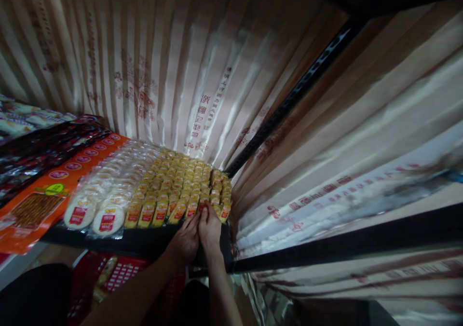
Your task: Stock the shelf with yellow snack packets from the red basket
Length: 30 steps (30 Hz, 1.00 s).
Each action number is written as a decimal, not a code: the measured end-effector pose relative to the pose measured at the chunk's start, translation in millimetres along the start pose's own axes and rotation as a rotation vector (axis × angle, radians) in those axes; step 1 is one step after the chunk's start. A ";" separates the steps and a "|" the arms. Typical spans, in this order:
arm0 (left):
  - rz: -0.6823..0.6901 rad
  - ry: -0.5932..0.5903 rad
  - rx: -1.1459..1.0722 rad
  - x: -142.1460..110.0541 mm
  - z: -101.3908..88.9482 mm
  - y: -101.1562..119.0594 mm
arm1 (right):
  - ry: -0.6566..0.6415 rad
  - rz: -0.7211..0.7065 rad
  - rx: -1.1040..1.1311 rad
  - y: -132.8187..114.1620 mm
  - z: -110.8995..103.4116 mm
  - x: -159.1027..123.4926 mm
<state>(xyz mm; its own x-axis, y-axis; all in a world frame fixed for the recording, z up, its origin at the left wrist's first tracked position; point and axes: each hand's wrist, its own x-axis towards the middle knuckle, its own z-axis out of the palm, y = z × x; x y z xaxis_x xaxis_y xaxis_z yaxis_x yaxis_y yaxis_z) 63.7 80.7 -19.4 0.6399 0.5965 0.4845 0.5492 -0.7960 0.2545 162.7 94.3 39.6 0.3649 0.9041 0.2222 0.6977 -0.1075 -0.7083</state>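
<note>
My left hand [186, 241] and my right hand [210, 227] meet at the front edge of a dark shelf [144, 241]. Their fingers close together on a small yellow snack packet [201, 205] with a red label, mostly hidden behind the fingertips. It stands in the front row of many yellow packets [177, 181], lined up in rows that run to the back. A narrow gap separates the rightmost row [221, 186] from the others. Left of the yellow ones are two rows of clear-wrapped round white crackers [108, 217] with red labels.
An orange snack bag [36, 205] and dark packages [47, 157] lie further left. Below the shelf is a red basket [123, 273] with yellow packets [104, 273] inside. A black metal post [289, 97] and pleated printed curtains [202, 75] bound the back and right.
</note>
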 end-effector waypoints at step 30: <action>0.006 0.051 0.049 -5.7 16.7 -6.0 | 0.258 -0.192 -0.065 22.5 -0.5 -23.1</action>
<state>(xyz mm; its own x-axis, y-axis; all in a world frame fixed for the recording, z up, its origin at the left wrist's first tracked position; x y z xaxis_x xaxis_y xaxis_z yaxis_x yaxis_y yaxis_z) 65.7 83.8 -37.7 0.6156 0.5848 0.5282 0.5720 -0.7927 0.2110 170.2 70.8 18.9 0.3610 0.7765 0.5165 0.8042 0.0213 -0.5940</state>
